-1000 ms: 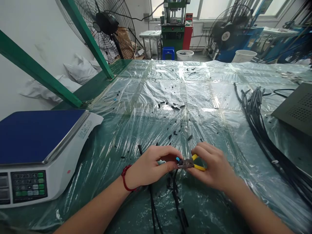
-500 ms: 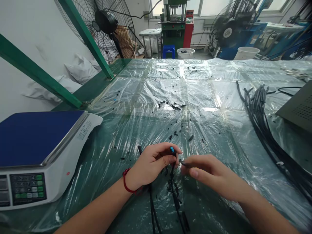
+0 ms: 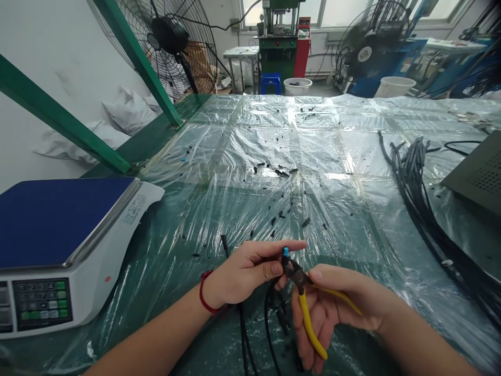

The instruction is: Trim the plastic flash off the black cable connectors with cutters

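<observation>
My left hand (image 3: 246, 274) is closed on a black cable (image 3: 269, 318), pinching it near an end that shows a bright blue tip (image 3: 285, 251). More black cables (image 3: 243, 334) pass under that hand, and one end sticks out above its wrist. In my right hand (image 3: 332, 297) are pliers (image 3: 309, 313) with yellow handles, spread apart in the palm. The dark jaws of the pliers meet the cable just below the blue tip. Whether the jaws are fully closed on it I cannot make out. Dark scraps (image 3: 282, 318) lie under the hands.
A scale (image 3: 82, 250) with a blue top stands at the left. On the right lie a bundle of black cables (image 3: 420, 198) and a grey perforated metal box (image 3: 477, 175). Small black offcuts (image 3: 282, 172) are scattered over the plastic-covered table (image 3: 242, 203). Fans and machines stand behind.
My right hand has turned palm up, bringing the pliers into full view with their jaws at the cable end. The blue tip has shifted slightly right and down; my left index finger has straightened.
</observation>
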Demonstrator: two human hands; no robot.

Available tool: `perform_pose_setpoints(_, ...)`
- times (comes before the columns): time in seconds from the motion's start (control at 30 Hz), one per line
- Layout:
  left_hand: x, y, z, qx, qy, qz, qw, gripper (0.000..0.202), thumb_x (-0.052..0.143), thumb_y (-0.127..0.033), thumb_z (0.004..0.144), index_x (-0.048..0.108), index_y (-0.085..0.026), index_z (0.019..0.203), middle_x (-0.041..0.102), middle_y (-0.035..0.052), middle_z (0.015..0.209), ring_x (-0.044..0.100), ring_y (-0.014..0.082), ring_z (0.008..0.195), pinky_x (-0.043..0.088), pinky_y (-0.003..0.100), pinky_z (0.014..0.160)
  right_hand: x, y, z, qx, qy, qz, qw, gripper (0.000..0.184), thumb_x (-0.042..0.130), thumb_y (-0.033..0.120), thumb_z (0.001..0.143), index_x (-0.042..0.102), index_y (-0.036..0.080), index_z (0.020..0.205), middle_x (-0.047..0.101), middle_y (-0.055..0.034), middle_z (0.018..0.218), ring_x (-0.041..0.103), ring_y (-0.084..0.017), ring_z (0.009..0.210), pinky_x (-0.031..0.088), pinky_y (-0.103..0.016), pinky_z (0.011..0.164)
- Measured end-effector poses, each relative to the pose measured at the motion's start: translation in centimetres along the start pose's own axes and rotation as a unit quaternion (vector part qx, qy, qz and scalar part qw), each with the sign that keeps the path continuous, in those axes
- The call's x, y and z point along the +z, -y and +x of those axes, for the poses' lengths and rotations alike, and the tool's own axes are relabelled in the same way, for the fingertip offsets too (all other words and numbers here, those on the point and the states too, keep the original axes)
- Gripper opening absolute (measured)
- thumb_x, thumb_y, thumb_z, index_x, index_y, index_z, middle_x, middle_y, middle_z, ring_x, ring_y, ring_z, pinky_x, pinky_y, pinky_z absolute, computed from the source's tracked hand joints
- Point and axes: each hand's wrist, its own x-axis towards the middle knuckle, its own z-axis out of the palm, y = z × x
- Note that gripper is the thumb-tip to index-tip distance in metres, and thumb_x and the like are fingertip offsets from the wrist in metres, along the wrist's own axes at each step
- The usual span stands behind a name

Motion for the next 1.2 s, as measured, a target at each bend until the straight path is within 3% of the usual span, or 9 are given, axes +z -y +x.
perform_pose_setpoints(0.17, 0.0, -0.1, -0.1, 0.000, 0.027, -0.006, 1.000, 0.048, 0.065, -0.040, 0.097, 0.061, -0.024, 0.142, 0.065, 0.0038, 0.076, 0.059, 0.0125, 0.065, 0.051, 0.024, 0.067, -0.2, 0.1, 0.1, 0.009, 0.025, -0.002, 1.000, 0.064, 0.045, 0.061, 0.094, 0.070, 0.001, 0.097, 0.075, -0.0213, 0.084, 0.076, -0.024, 0.071, 0.059, -0.029, 0.066)
perform_pose_setpoints(0.3, 0.0, 0.2, 0.0, 0.002, 0.027, -0.022, 0.999, 0.046, 0.069, -0.040, 0.094, 0.066, -0.025, 0.137, 0.067, 0.0035, 0.073, 0.062, 0.0130, 0.064, 0.054, 0.025, 0.067, -0.6, -0.4, 0.2, -0.007, 0.027, 0.006, 1.000, 0.062, 0.046, 0.058, 0.096, 0.074, 0.002, 0.095, 0.076, -0.0190, 0.078, 0.072, -0.019, 0.058, 0.052, -0.022, 0.050)
perform_pose_setpoints(0.63, 0.2, -0.1, 0.3, 0.004, -0.026, -0.067, 0.997, 0.034, 0.080, -0.037, 0.085, 0.077, -0.024, 0.117, 0.065, 0.0007, 0.068, 0.063, 0.0102, 0.059, 0.053, 0.019, 0.060, -0.9, -0.7, 0.8, -0.037, 0.022, -0.024, 0.999, 0.071, 0.040, 0.062, 0.098, 0.075, 0.001, 0.088, 0.070, -0.0141, 0.064, 0.059, -0.012, 0.042, 0.045, -0.018, 0.040)
perform_pose_setpoints(0.77, -0.2, -0.1, 0.3, -0.003, -0.039, -0.060, 0.997, 0.029, 0.080, -0.034, 0.085, 0.079, -0.022, 0.112, 0.066, 0.0008, 0.070, 0.063, 0.0099, 0.059, 0.053, 0.019, 0.059, -0.8, -0.4, 1.0, -0.045, 0.022, -0.033, 0.998, 0.073, 0.045, 0.066, 0.095, 0.075, 0.000, 0.085, 0.065, -0.0101, 0.057, 0.050, -0.010, 0.037, 0.040, -0.019, 0.036)
perform_pose_setpoints(1.0, -0.7, 0.1, 0.2, 0.004, -0.028, -0.083, 0.996, 0.036, 0.082, -0.037, 0.083, 0.076, -0.020, 0.114, 0.067, 0.0019, 0.073, 0.062, 0.0108, 0.058, 0.051, 0.021, 0.059, 1.0, -1.8, 2.0, -0.076, -0.027, 0.000, 0.997, 0.068, 0.048, 0.075, 0.090, 0.060, 0.013, 0.067, 0.051, 0.0011, 0.048, 0.040, -0.007, 0.032, 0.033, -0.018, 0.032)
perform_pose_setpoints(1.1, -0.6, 0.1, 0.3, 0.002, 0.015, -0.092, 0.996, 0.039, 0.075, -0.044, 0.089, 0.074, -0.017, 0.117, 0.068, 0.0052, 0.083, 0.063, 0.0127, 0.067, 0.052, 0.024, 0.066, 1.7, -2.8, 2.5, -0.080, -0.069, 0.020, 0.994, 0.062, 0.058, 0.074, 0.086, 0.053, 0.016, 0.066, 0.048, 0.0037, 0.048, 0.040, -0.007, 0.033, 0.034, -0.018, 0.031)
perform_pose_setpoints(1.2, 0.0, 0.4, 0.4, 0.015, 0.057, -0.079, 0.995, 0.058, 0.080, -0.055, 0.080, 0.069, -0.016, 0.122, 0.069, 0.0123, 0.107, 0.066, 0.0239, 0.098, 0.053, 0.035, 0.088, 2.1, -3.4, 3.1, -0.077, -0.115, 0.028, 0.990, 0.053, 0.066, 0.066, 0.085, 0.050, 0.018, 0.069, 0.048, 0.0051, 0.051, 0.040, -0.006, 0.035, 0.035, -0.018, 0.032)
